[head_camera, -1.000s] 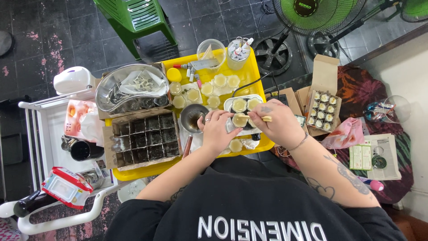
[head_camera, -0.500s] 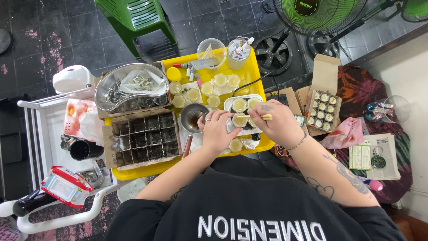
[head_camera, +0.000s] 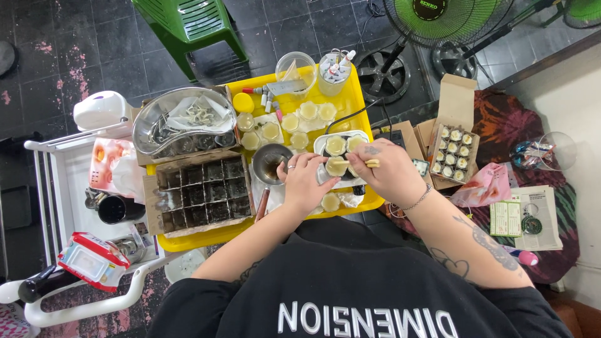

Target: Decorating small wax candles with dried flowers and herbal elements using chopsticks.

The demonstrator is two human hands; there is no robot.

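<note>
Head camera: looks down at two hands over a yellow tray [head_camera: 360, 103].
Left hand [head_camera: 305, 182]: its fingers are curled around a small round cup of pale wax [head_camera: 336, 166], holding it from the left side.
Right hand [head_camera: 389, 170]: closed tight on a thin wooden stick [head_camera: 362, 163], pinched between thumb and fingers.
Stick: lies flat across the top of the cup, and its tip pokes out to the left.
Cup: sits at the front of a small white tray [head_camera: 320, 144], touching two more wax cups [head_camera: 344, 144] just behind it.
Metal bowl [head_camera: 272, 164]: round, with a dark inside, just left of the left hand.
Cardboard grid box [head_camera: 201, 191]: dark square holes, on the left part of the yellow tray.
More wax cups [head_camera: 289, 124]: a bunch of them further back on the yellow tray.
Small open box [head_camera: 453, 152]: off to the right, full of little round jars.
</note>
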